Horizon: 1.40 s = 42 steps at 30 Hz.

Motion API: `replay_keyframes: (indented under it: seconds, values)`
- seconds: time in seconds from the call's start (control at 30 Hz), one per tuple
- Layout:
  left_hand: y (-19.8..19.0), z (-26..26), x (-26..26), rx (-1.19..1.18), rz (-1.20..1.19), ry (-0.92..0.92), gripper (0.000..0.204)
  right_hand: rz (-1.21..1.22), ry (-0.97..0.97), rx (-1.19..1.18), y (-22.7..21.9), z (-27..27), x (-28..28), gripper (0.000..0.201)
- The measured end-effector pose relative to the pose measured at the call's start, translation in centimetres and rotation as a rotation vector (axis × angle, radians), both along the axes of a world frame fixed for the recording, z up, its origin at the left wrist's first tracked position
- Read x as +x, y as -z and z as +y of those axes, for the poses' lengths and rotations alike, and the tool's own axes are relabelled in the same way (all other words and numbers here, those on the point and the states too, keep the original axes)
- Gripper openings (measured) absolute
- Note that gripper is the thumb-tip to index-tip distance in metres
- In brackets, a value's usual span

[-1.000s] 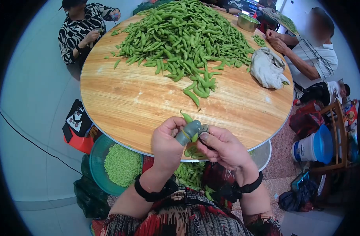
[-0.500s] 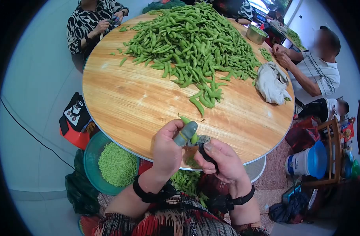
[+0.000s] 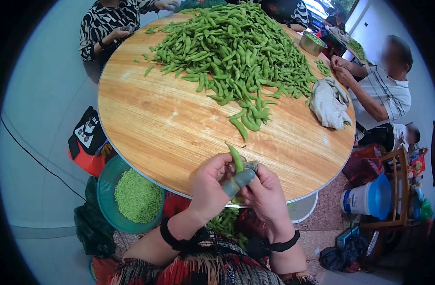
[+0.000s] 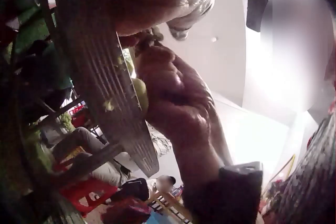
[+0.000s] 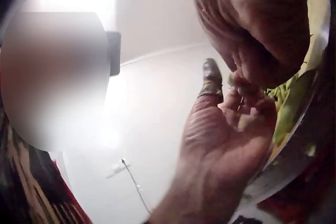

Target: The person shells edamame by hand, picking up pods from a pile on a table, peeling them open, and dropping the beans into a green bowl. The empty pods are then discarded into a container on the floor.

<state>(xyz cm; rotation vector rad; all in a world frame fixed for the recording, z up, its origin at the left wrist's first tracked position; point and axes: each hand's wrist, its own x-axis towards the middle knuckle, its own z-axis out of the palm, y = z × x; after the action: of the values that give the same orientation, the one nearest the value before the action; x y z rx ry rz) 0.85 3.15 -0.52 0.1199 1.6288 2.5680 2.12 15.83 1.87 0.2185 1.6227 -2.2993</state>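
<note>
In the head view my left hand holds a green soybean pod upright over the table's near edge. A grey rubber cover sits on the left thumb, across the pod's lower end. My right hand is curled up against it, fingers meeting the left fingers at the pod; a speckled grey wrap covers one right fingertip. In the right wrist view the left hand lies palm-up beneath the right hand. Their fingertips hide most of the pod there.
A large heap of soybean pods covers the far part of the round wooden table. A cloth and a metal bowl lie at the right. Shelled beans fill a green basket below left. Other people sit around.
My hands have come closer together, the left moving right and the left thumb swinging across the pod. The pod stands more upright. At the far left another person's hand has reached out over the table.
</note>
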Motion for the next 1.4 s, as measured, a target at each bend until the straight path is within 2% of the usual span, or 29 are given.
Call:
replay_keyframes:
  seconds: [0.03, 0.07, 0.13, 0.2, 0.23, 0.27, 0.3, 0.33, 0.37, 0.4, 0.43, 0.47, 0.53, 0.57, 0.6, 0.63, 0.67, 0.77, 0.83, 0.93, 1.0, 1.07, 1.1, 1.17, 1.2, 1.27, 1.3, 1.37, 1.4]
  values:
    - [-0.1, 0.1, 0.2, -0.156, 0.080, -0.009, 0.025, 0.000, 0.000, 0.002, 0.4, 0.1, -0.1, 0.018]
    - [-0.2, 0.0, 0.2, -0.156, 0.079, -0.009, 0.025, 0.020, -0.020, 0.038, 0.8, 0.1, -0.2, 0.018]
    - [-0.2, -0.3, 0.2, -0.305, 0.121, -0.107, 0.039, 0.040, -0.039, 0.075, 1.2, 0.4, -0.4, 0.018]
    - [-0.7, -0.8, 0.2, -0.347, 0.133, -0.157, 0.043, 0.178, -0.024, 0.298, 1.1, 0.8, -0.8, 0.015]
    - [-0.9, -1.0, 0.1, -0.389, 0.148, -0.205, 0.047, 0.178, -0.025, 0.298, 0.7, 0.8, -1.0, 0.015]
    - [-1.2, -1.4, 0.1, -0.389, 0.148, -0.205, 0.047, 0.409, 0.104, 0.504, -0.1, 0.8, -1.1, 0.013]
    - [-1.4, -2.0, 0.2, -0.507, 0.240, -0.114, 0.049, 0.638, 0.236, 0.708, -0.7, 0.9, -1.3, 0.012]
    - [-1.7, -2.4, 0.2, -0.623, 0.334, -0.021, 0.051, 0.637, 0.238, 0.709, -1.1, 1.1, -1.5, 0.012]
    - [-1.9, -2.7, 0.2, -0.623, 0.336, -0.019, 0.051, 0.754, 0.121, 0.813, -1.5, 1.3, -1.9, 0.011]
    - [-2.1, -3.0, 0.1, -0.453, 0.325, 0.106, 0.052, 0.870, 0.001, 0.914, -1.7, 1.6, -2.1, 0.011]
    - [-2.3, -3.2, 0.0, -0.282, 0.312, 0.227, 0.053, 0.755, -0.104, 0.821, -1.8, 2.0, -2.1, 0.011]
    - [-2.3, -3.3, -0.1, -0.281, 0.314, 0.225, 0.053, 0.757, -0.106, 0.822, -1.5, 1.7, -2.0, 0.011]
    - [-2.0, -3.6, -0.2, -0.132, 0.269, 0.259, 0.042, 0.658, -0.083, 0.534, -0.3, 1.1, -1.4, 0.012]
    - [-1.8, -3.5, -0.2, -0.131, 0.268, 0.255, 0.042, 0.489, -0.106, 0.467, -0.1, 1.1, -0.8, 0.012]
    - [-1.6, -3.3, -0.4, 0.073, 0.160, 0.235, 0.037, 0.487, -0.108, 0.466, 0.1, 0.8, -0.5, 0.012]
    - [-1.4, -3.2, -0.5, 0.277, 0.051, 0.214, 0.032, 0.598, -0.095, 0.511, 0.2, 0.4, -0.3, 0.012]
    - [-1.3, -3.2, -0.6, 0.276, 0.049, 0.216, 0.032, 0.710, -0.080, 0.557, 0.3, 0.3, -0.1, 0.013]
    - [-1.3, -3.1, -0.9, 0.286, 0.030, 0.254, 0.027, 0.740, 0.007, 0.630, 0.7, 0.7, 0.2, 0.013]
    - [-1.2, -3.0, -1.0, 0.341, -0.217, 0.179, 0.027, 0.673, 0.138, 0.651, 0.8, 0.7, 0.3, 0.012]
    - [-1.2, -2.5, -0.6, 0.475, -0.265, 0.288, 0.027, 0.553, 0.123, 0.619, 0.2, 0.9, 0.1, 0.012]
    - [-0.6, -2.1, -0.5, 0.458, -0.250, 0.267, 0.025, 0.584, 0.128, 0.566, 0.6, 0.5, 0.4, 0.011]
    - [-0.6, -1.9, -0.3, 0.438, -0.231, 0.244, 0.024, 0.449, 0.038, 0.443, -0.1, 0.3, 0.9, 0.010]
    - [-1.1, -1.8, -0.1, 0.402, -0.214, 0.256, 0.021, 0.449, 0.038, 0.441, -0.2, 0.4, 0.9, 0.010]
    - [-1.2, -1.4, 0.3, 0.365, -0.197, 0.270, 0.018, 0.508, -0.055, 0.593, -0.3, 0.7, 1.0, 0.011]
    - [-0.9, -1.1, 0.4, 0.341, -0.192, 0.211, 0.016, 0.509, -0.055, 0.593, -0.3, 0.7, 1.1, 0.011]
    - [-0.7, -1.0, 0.4, 0.316, -0.188, 0.149, 0.015, 0.299, -0.161, 0.235, -0.4, 0.8, 1.1, 0.016]
    - [-0.7, -1.2, 0.3, 0.280, -0.157, 0.140, 0.014, 0.297, -0.163, 0.235, -0.5, 1.0, 1.1, 0.016]
    - [-0.7, -1.6, 0.3, 0.245, -0.129, 0.127, 0.014, 0.046, -0.257, -0.146, -0.7, 1.4, 1.2, 0.020]
    - [-1.1, -1.8, 0.3, 0.210, -0.132, 0.167, 0.014, 0.045, -0.258, -0.146, -0.7, 1.5, 1.2, 0.020]
